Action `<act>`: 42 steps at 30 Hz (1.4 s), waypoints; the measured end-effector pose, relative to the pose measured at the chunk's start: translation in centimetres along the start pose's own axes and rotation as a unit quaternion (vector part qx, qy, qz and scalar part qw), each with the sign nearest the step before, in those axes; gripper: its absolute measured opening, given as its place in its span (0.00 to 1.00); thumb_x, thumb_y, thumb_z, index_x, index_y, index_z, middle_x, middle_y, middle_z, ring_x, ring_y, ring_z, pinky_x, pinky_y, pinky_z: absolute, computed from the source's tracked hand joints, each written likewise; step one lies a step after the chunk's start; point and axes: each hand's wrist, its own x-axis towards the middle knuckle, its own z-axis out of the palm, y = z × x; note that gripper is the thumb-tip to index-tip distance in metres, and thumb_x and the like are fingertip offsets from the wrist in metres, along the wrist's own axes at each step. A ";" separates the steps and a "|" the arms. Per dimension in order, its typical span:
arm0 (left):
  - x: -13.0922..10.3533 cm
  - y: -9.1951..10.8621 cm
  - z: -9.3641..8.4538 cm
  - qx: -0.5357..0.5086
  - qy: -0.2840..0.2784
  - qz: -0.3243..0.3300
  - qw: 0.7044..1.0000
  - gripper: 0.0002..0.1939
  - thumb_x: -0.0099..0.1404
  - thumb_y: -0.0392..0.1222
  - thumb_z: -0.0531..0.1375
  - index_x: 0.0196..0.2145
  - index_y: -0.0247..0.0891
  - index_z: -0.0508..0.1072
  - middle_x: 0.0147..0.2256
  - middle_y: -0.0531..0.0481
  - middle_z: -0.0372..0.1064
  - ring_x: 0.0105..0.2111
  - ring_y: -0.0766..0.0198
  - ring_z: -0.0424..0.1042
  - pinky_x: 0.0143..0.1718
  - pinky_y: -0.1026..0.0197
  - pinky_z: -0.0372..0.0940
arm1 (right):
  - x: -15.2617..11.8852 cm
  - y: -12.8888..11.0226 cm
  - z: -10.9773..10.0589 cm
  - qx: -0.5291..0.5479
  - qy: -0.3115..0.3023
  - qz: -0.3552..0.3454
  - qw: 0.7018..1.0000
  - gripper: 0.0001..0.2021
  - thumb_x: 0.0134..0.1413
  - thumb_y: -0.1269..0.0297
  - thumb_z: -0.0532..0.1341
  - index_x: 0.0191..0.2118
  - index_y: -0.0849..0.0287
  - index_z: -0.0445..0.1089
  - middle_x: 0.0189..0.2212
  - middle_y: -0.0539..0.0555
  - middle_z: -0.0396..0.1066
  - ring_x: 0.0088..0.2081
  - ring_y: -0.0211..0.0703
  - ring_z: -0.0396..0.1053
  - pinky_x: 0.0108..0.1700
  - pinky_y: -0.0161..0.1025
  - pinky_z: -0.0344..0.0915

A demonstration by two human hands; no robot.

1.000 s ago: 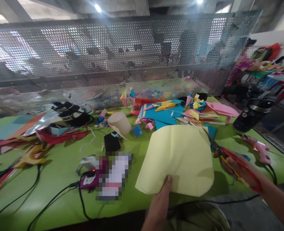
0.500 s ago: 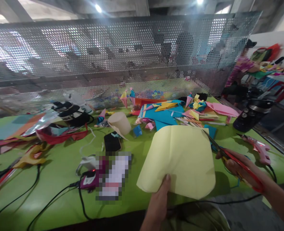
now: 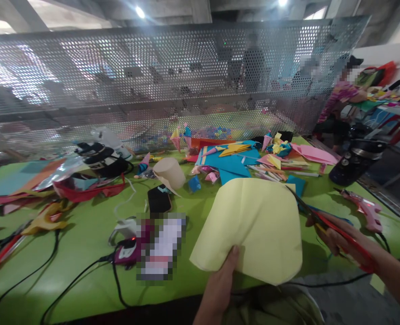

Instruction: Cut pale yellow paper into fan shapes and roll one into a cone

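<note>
Paper [image 3: 254, 225], pale yellow and creased, is held over the near edge of the green tabletop [image 3: 85, 280], its lower side pinched in the left grip [image 3: 220, 282], thumb on top. The right grip [image 3: 357, 232] is wrapped around the red-handled scissors [image 3: 304, 207], whose blades lie at the sheet's upper right corner. For a clean cut, the left grip should hold the sheet taut and turn it gently into the blades, since a single hold at the bottom may let the far corner sag. Long, smooth strokes would suit the rounded edge better than short snips
</note>
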 end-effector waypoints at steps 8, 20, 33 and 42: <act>-0.3 0.8 -0.4 0.047 0.015 0.010 0.999 0.27 0.54 0.54 0.75 0.47 0.36 0.81 0.58 0.40 0.73 0.65 0.46 0.65 0.73 0.47 0.48 | -0.3 -0.6 -0.7 0.011 -0.031 0.019 0.999 0.27 0.60 0.38 0.58 0.56 0.51 0.69 0.29 0.49 0.66 0.26 0.44 0.64 0.29 0.41 0.66; -0.4 1.2 -0.9 0.038 0.017 0.039 0.998 0.27 0.53 0.53 0.75 0.47 0.37 0.81 0.57 0.41 0.75 0.65 0.46 0.65 0.71 0.49 0.51 | -1.0 -3.9 0.7 -0.024 0.020 0.043 0.999 0.30 0.55 0.31 0.59 0.49 0.51 0.72 0.24 0.46 0.60 0.21 0.37 0.57 0.23 0.37 0.56; -0.1 1.8 -1.5 -0.002 -0.019 0.009 1.000 0.28 0.53 0.55 0.74 0.47 0.37 0.81 0.55 0.40 0.76 0.63 0.42 0.68 0.68 0.44 0.58 | -0.9 -4.1 0.7 -0.020 0.018 0.066 0.997 0.32 0.50 0.28 0.60 0.44 0.54 0.72 0.20 0.43 0.52 0.18 0.31 0.46 0.22 0.34 0.42; -0.1 2.1 -0.9 -0.041 -0.023 0.018 0.999 0.33 0.48 0.55 0.76 0.49 0.37 0.80 0.55 0.40 0.76 0.63 0.43 0.67 0.68 0.47 0.58 | -0.9 -4.0 0.7 -0.011 0.027 0.038 0.999 0.30 0.50 0.30 0.63 0.39 0.55 0.74 0.18 0.44 0.53 0.18 0.34 0.46 0.20 0.34 0.42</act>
